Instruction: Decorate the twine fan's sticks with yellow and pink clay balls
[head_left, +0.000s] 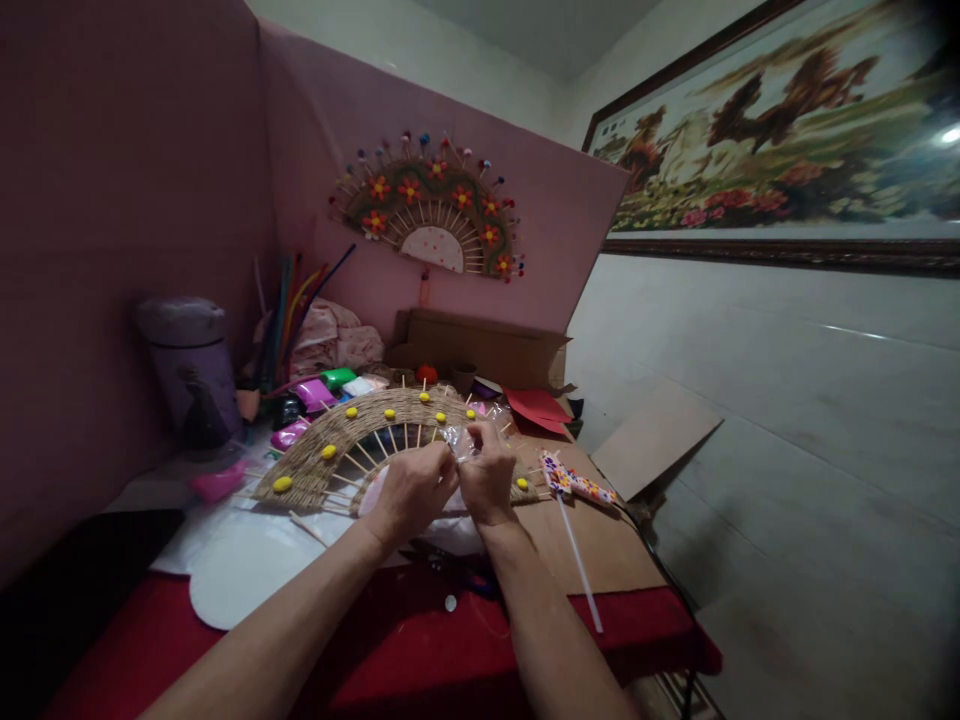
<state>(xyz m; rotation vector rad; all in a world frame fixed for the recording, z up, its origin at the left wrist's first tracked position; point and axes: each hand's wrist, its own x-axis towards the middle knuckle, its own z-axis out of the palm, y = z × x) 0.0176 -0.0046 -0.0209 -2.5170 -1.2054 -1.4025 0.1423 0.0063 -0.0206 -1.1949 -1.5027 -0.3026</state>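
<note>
Both hands are close together over the front of a woven fan-shaped piece point(304, 468) with yellow dots and thin sticks. My left hand point(421, 488) is closed, its fingertips against a crinkled clear plastic wrapper point(459, 440). On the other side, my right hand point(489, 472) pinches the same wrapper, with fingers bent. Whatever is inside the wrapper is too small to tell. Below the hands, dark-handled scissors point(469, 575) lie partly hidden by the right forearm, near a small white disc point(450, 603) on the red cloth point(390, 640).
A white oval board point(240, 570) lies front left. Behind it are a purple bottle point(191, 375), coloured pipe cleaners point(289, 320) and bright clay packets point(311, 394). Right are red paper point(536, 408), cardboard point(600, 545) and a white stick point(581, 570). A finished-looking fan point(435, 205) hangs behind.
</note>
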